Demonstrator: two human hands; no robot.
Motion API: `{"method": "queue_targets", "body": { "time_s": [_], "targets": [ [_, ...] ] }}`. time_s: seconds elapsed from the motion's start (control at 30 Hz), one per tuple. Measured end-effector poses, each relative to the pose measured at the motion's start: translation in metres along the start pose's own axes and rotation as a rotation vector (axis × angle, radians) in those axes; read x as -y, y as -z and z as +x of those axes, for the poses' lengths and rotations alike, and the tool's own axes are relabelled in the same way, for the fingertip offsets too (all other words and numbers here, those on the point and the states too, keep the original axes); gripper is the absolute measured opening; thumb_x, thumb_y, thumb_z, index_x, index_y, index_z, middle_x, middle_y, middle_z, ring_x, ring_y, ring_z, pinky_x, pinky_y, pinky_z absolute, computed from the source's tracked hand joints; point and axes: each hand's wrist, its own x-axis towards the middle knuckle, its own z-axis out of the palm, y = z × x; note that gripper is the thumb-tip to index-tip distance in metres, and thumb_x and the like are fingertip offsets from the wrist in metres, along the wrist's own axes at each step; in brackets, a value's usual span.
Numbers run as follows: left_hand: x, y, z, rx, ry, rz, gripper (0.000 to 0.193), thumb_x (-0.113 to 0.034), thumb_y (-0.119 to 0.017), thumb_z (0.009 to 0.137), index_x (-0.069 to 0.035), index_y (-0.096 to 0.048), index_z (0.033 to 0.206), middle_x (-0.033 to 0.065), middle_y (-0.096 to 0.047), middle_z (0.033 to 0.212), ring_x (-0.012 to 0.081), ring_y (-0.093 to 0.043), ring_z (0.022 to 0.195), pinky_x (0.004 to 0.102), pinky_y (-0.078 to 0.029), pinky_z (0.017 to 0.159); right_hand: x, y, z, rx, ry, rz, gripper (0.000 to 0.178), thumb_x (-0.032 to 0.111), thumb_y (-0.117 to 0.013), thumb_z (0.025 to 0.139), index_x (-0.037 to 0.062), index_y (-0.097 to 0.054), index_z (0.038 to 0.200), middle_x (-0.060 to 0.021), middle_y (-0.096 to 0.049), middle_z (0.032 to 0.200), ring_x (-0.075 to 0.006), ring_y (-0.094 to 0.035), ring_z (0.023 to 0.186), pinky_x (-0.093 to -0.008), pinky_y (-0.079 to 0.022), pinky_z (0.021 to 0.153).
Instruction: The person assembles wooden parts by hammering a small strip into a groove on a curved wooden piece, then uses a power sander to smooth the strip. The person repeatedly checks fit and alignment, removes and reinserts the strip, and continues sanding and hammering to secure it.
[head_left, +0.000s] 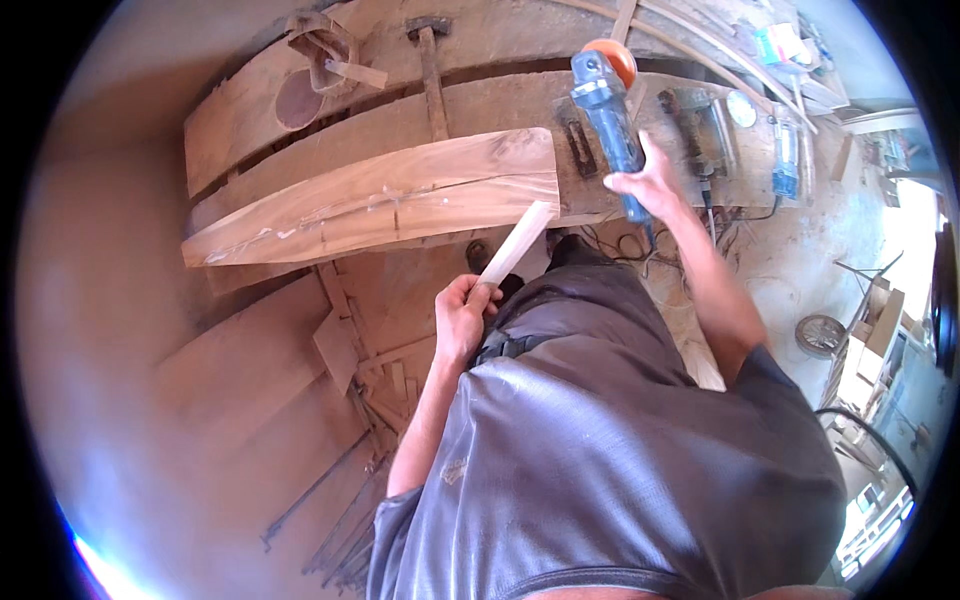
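My left hand is closed round the lower end of a narrow, pale wood strip, whose upper end reaches the near right corner of a wide board. That wooden board lies on the workbench, with a dark crack running along it and a few short marks across the crack. In my right hand is a blue angle grinder, gripped by its body over the bench. An orange disc sits at the grinder's far end, apart from the board. Whether the disc spins cannot be told.
A hammer lies behind the board, beside a round container. Several tools rest on the right part of the bench, including another blue power tool. Cables tangle below the bench edge. Wood offcuts lie on the floor at left.
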Motion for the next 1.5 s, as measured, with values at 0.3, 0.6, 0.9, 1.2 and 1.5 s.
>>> {"method": "queue_targets", "body": {
  "time_s": [0.3, 0.6, 0.9, 1.2, 1.5],
  "targets": [
    [-0.002, -0.017, -0.035, -0.319, 0.031, -0.306, 0.016, -0.011, -0.056, 0.100, 0.001, -0.067, 0.098, 0.0031, -0.066, 0.080, 0.0074, -0.054, 0.063, 0.0223, -0.044, 0.060, -0.032, -0.023, 0.132, -0.004, 0.184, -0.826, 0.092, 0.008, -0.073, 0.077, 0.0176, -0.030, 0.159, -0.0260, -0.057, 0.116, -0.0416, -0.063, 0.104, -0.0505, -0.051, 0.093],
    [-0.016, -0.018, -0.040, -0.385, 0.070, -0.552, 0.018, -0.011, -0.055, 0.101, 0.003, -0.068, 0.102, 0.0088, -0.070, 0.088, 0.0141, -0.061, 0.070, 0.0273, -0.049, 0.066, -0.068, -0.030, 0.177, -0.101, 0.482, -1.181, 0.089, 0.000, -0.068, 0.083, 0.0243, -0.029, 0.159, -0.0227, -0.052, 0.124, -0.0415, -0.054, 0.115, -0.0516, -0.045, 0.099],
    [-0.020, -0.027, -0.012, -0.251, 0.132, -0.770, 0.020, -0.009, -0.054, 0.101, 0.005, -0.065, 0.111, 0.0154, -0.072, 0.104, 0.0204, -0.067, 0.080, 0.0320, -0.056, 0.075, -0.088, -0.022, 0.169, -0.042, 0.382, -0.811, 0.099, -0.009, -0.062, 0.078, 0.0242, -0.022, 0.162, -0.0273, -0.038, 0.143, -0.0477, -0.049, 0.125, -0.0544, -0.042, 0.104],
    [-0.012, -0.057, 0.013, -0.185, 0.194, -0.845, 0.023, -0.013, -0.057, 0.101, 0.004, -0.066, 0.114, 0.0117, -0.071, 0.109, 0.0206, -0.067, 0.091, 0.0331, -0.054, 0.081, -0.060, -0.033, 0.179, -0.122, 0.163, -0.895, 0.078, 0.004, -0.066, 0.084, 0.0132, -0.036, 0.155, -0.0233, -0.051, 0.135, -0.0411, -0.051, 0.125, -0.0506, -0.042, 0.105],
    [0.003, -0.097, 0.041, 0.040, 0.102, -0.974, 0.019, -0.011, -0.055, 0.103, -0.001, -0.065, 0.117, 0.0083, -0.069, 0.103, 0.0191, -0.066, 0.090, 0.0337, -0.055, 0.083, 0.048, -0.053, 0.039, 0.201, 0.541, -0.094, 0.031, 0.019, -0.074, 0.089, 0.0023, -0.068, 0.115, -0.0157, -0.071, 0.100, -0.0320, -0.068, 0.098, -0.0423, -0.054, 0.084]
  ]
}}
